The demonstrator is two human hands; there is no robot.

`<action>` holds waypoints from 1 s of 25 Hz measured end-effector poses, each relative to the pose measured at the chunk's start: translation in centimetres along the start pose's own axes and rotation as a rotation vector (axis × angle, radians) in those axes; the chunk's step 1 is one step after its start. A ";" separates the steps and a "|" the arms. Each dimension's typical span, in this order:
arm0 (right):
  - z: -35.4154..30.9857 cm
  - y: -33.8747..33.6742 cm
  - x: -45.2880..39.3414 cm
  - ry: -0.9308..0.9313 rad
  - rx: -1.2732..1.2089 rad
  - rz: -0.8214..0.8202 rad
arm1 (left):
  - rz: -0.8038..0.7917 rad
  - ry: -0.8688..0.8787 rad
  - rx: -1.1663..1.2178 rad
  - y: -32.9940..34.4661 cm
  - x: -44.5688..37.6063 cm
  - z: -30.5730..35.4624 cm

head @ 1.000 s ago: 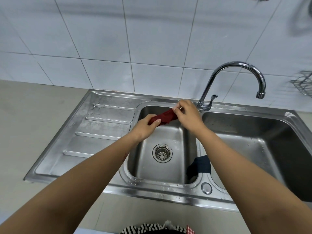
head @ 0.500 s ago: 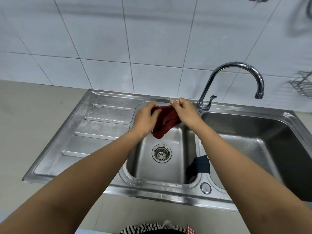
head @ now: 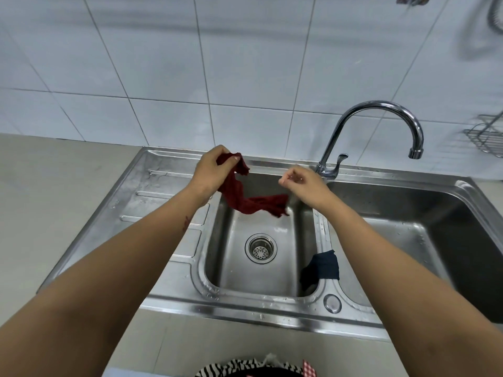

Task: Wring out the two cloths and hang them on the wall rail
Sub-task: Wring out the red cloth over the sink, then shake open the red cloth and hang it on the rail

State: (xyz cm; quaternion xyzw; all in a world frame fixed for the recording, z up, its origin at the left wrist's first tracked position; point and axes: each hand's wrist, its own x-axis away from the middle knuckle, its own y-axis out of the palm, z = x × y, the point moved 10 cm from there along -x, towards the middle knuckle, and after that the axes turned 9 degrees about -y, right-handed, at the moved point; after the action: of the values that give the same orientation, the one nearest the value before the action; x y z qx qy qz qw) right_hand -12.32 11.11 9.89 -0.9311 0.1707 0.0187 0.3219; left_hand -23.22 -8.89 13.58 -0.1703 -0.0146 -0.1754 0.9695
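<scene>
My left hand (head: 211, 170) grips one end of the dark red cloth (head: 245, 200) above the left basin's back edge. The cloth hangs loose below it, its free end trailing right over the basin. My right hand (head: 299, 182) hovers just above that free end, fingers curled closed, apart from the cloth. The dark blue cloth (head: 324, 265) lies draped over the divider between the two basins, partly down inside the left one. The wall rail itself is out of view.
The steel double sink (head: 168, 186) has a drainboard at left and a drain strainer (head: 260, 248) in the left basin. A curved faucet (head: 375, 107) rises behind the divider. A wire basket (head: 487, 140) hangs on the tiled wall at right.
The twisted red cloth has come undone. My right hand let go of its end and moved right, while my left hand lifted its end up and to the left.
</scene>
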 end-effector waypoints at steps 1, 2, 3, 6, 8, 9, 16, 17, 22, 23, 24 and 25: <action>0.0 0.4 0.2 0.020 -0.042 -0.021 | -0.074 0.012 -0.015 0.7 0.3 0.3; -0.3 1.1 0.2 0.027 -0.063 -0.063 | -0.155 0.040 -0.047 1.7 0.7 0.8; -1.1 1.7 0.1 -0.003 -0.059 -0.101 | -0.234 0.079 -0.090 2.8 1.1 1.2; -3.6 3.6 -0.6 -0.161 0.002 -0.185 | -0.385 0.174 -0.188 5.1 2.4 2.6; -3.5 3.9 -0.7 -0.105 0.056 -0.197 | -0.398 0.165 -0.189 5.1 2.3 3.1; -2.9 3.8 -0.6 -0.060 0.115 -0.190 | -0.386 0.158 -0.181 4.8 2.1 3.2; -0.5 0.7 0.7 0.086 -0.166 0.063 | -0.299 0.022 -0.162 1.4 -0.2 1.2; -0.2 0.4 0.8 0.129 -0.272 0.089 | -0.322 -0.003 -0.155 1.1 -0.4 0.7; 2.1 -1.3 0.9 0.301 -0.634 0.298 | -0.334 -0.142 -0.061 -0.7 -1.2 -1.8; 2.2 -1.2 0.8 0.317 -0.684 0.324 | -0.311 -0.141 -0.075 -0.9 -1.4 -1.9; 2.1 -1.1 0.9 0.330 -0.725 0.346 | -0.289 -0.135 -0.094 -1.1 -1.5 -1.8; 1.9 -1.0 0.8 0.336 -0.760 0.365 | -0.268 -0.127 -0.126 -1.2 -1.6 -1.8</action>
State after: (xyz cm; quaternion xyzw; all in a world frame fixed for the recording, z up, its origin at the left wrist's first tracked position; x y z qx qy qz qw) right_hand -11.10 12.74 8.91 -0.9280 0.3628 -0.0152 -0.0835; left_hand -25.20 -10.01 12.14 -0.2380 -0.0875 -0.2925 0.9220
